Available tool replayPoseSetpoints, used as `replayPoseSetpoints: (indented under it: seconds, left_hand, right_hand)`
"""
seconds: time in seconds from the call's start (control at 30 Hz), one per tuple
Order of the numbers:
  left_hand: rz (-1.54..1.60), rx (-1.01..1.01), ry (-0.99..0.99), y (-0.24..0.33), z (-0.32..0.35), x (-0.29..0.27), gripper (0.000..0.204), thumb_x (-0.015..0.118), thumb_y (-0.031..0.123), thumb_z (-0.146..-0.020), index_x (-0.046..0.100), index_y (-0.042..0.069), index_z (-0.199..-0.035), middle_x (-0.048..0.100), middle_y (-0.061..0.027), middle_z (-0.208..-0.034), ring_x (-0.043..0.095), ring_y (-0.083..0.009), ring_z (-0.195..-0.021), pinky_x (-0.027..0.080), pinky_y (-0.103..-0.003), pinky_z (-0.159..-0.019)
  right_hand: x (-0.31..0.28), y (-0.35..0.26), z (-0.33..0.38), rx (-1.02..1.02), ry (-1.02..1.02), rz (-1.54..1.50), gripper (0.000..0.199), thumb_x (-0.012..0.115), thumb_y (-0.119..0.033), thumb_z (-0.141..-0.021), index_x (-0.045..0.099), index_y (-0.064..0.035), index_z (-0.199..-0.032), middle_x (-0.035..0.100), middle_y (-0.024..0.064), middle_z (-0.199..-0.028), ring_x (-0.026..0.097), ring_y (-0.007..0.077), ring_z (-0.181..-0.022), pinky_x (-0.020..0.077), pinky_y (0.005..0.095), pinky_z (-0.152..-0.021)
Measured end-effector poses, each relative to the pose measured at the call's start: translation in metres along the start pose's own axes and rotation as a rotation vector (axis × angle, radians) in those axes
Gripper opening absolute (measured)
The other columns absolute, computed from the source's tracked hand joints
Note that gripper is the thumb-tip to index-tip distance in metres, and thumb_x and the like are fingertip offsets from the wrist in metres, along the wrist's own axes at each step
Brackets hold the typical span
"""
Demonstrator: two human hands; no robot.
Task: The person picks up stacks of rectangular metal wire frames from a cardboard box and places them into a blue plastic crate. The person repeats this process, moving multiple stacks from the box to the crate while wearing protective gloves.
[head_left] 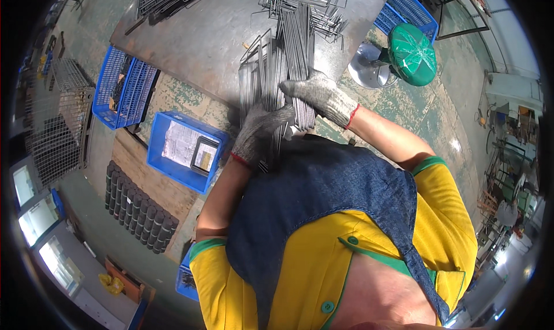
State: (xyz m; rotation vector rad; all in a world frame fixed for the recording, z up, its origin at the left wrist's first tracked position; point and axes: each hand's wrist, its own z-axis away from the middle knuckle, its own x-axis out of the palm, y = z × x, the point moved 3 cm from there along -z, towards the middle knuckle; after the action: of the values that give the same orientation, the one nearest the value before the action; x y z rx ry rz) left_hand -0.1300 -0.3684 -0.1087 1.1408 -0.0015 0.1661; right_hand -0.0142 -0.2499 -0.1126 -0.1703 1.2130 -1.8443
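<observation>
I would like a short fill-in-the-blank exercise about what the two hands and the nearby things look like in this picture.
1. Both hands wear grey knitted ____.
2. The left hand and right hand grip a bundle of bent metal ____.
3. The stool beside the table has a ____ seat.
4. The crate holding papers is ____.

Missing words: gloves; wires; green; blue

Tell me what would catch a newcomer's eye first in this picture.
First the bundle of bent metal rods at the edge of the steel table, gripped by both gloved hands: the left hand low, the right hand higher. Then the bright green stool to the right and the blue crates on the left.
</observation>
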Motion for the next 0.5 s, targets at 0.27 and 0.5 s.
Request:
replayPoseSetpoints:
  seconds: [0.27, 0.5]
  left_hand:
    - [0.343, -0.128, -0.003, -0.007, 0.017, -0.027, 0.023, 0.058, 0.017, -0.082, 0.058, 0.001, -0.099, 0.06, -0.0041, -0.084, 0.058, -0.0129, -0.07, 0.048, -0.025, -0.064]
    - [0.431, -0.05, 0.035, 0.009, 0.024, -0.026, 0.027, 0.05, 0.011, -0.085, 0.054, -0.001, -0.109, 0.06, -0.0072, -0.095, 0.059, -0.017, -0.086, 0.049, -0.029, -0.075]
  right_hand:
    - [-0.018, -0.005, 0.005, 0.058, -0.274, -0.144, 0.041, 0.068, -0.03, -0.077, 0.059, 0.0009, -0.103, 0.062, 0.0114, -0.085, 0.06, 0.0168, -0.078, 0.0505, 0.0275, -0.066]
    - [0.013, 0.019, -0.003, 0.142, -0.803, -1.092, 0.044, 0.056, -0.028, -0.086, 0.048, -0.0019, -0.121, 0.062, 0.0075, -0.085, 0.06, 0.0147, -0.067, 0.0513, 0.031, -0.055]
